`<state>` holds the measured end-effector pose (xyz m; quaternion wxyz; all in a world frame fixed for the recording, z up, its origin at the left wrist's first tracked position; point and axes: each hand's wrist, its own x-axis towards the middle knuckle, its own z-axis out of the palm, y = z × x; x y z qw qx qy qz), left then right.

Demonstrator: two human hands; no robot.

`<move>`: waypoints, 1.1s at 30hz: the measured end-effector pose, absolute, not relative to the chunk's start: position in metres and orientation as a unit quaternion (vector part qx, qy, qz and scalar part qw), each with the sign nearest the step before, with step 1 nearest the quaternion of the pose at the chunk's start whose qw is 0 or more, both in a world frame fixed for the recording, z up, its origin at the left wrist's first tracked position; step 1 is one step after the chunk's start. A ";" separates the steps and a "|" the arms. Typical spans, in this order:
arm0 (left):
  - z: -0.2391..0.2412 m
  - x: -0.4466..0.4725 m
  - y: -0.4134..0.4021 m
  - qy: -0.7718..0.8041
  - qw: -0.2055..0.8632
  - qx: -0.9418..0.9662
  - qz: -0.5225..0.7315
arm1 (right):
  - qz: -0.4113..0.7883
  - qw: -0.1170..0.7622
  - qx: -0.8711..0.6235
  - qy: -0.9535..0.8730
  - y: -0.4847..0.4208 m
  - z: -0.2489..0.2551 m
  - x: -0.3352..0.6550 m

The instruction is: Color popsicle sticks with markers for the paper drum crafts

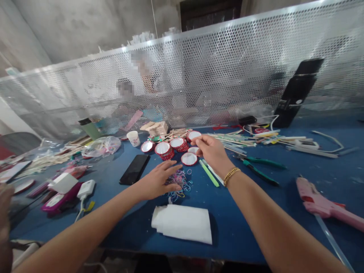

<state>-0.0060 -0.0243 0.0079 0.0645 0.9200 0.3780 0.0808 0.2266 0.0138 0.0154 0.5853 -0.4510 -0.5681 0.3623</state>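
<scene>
My left hand hovers with spread fingers over a loose heap of small coloured rubber bands. My right hand, a gold bracelet at its wrist, has thumb and forefinger pinched at the edge of a round red-rimmed disc with a pale face. Below those fingers another such disc lies flat on the table. More red-rimmed discs are stacked to the left. In front of my hands rests a folded white cloth or paper. A light green stick lies beside my right wrist.
A black phone and a paper cup stand left of the stacks. Green-handled pliers and a pink glue gun lie right. Thin sticks spread behind. A perforated metal panel borders the blue table.
</scene>
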 end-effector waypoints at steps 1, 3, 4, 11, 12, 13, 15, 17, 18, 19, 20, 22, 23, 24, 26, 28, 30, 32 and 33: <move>0.003 -0.004 -0.021 0.368 0.072 0.925 0.066 | 0.363 0.586 -0.452 -0.567 0.015 0.014 0.226; -0.004 0.000 -0.016 0.335 0.095 0.936 0.053 | 0.367 0.581 -0.449 -0.572 0.016 0.011 0.224; -0.006 0.003 -0.014 0.319 0.105 0.940 0.059 | 0.369 0.577 -0.447 -0.575 0.016 0.010 0.222; -0.009 0.021 -0.005 0.207 0.184 0.956 0.101 | 0.376 0.557 -0.445 -0.592 0.015 0.007 0.219; -0.009 0.021 -0.004 0.193 0.194 0.955 0.110 | 0.377 0.554 -0.446 -0.594 0.015 0.007 0.219; -0.009 0.022 -0.003 0.185 0.204 0.954 0.120 | 0.376 0.550 -0.447 -0.596 0.015 0.007 0.219; -0.009 0.019 -0.004 0.184 0.220 0.947 0.144 | 0.372 0.543 -0.450 -0.603 0.015 0.006 0.218; -0.009 0.015 -0.006 0.195 0.231 0.939 0.165 | 0.365 0.536 -0.454 -0.611 0.015 0.006 0.218; -0.009 0.012 -0.008 0.200 0.237 0.935 0.173 | 0.359 0.532 -0.455 -0.617 0.015 0.006 0.218; -0.009 0.009 -0.009 0.205 0.244 0.931 0.178 | 0.353 0.526 -0.457 -0.624 0.014 0.007 0.219; -0.009 0.006 -0.010 0.210 0.251 0.927 0.182 | 0.345 0.520 -0.457 -0.634 0.014 0.007 0.219; -0.011 0.001 -0.013 0.219 0.262 0.921 0.189 | 0.329 0.503 -0.458 -0.655 0.011 0.008 0.221; -0.012 0.000 -0.013 0.222 0.266 0.918 0.193 | 0.317 0.493 -0.456 -0.670 0.009 0.008 0.221; -0.012 -0.001 -0.014 0.225 0.270 0.915 0.197 | 0.301 0.477 -0.450 -0.692 0.007 0.008 0.221; -0.013 -0.002 -0.015 0.228 0.276 0.912 0.201 | 0.260 0.428 -0.422 -0.756 0.004 0.004 0.217; -0.014 -0.002 -0.015 0.232 0.279 0.910 0.201 | 0.223 0.353 -0.383 -0.824 0.001 -0.002 0.209; -0.015 -0.002 -0.016 0.235 0.281 0.908 0.204 | 0.191 0.274 -0.380 -0.863 0.000 -0.009 0.200; -0.015 -0.003 -0.016 0.239 0.284 0.905 0.209 | 0.170 0.213 -0.381 -0.883 -0.001 -0.015 0.192; -0.016 -0.003 -0.016 0.243 0.286 0.903 0.210 | 0.167 0.202 -0.383 -0.886 -0.001 -0.017 0.189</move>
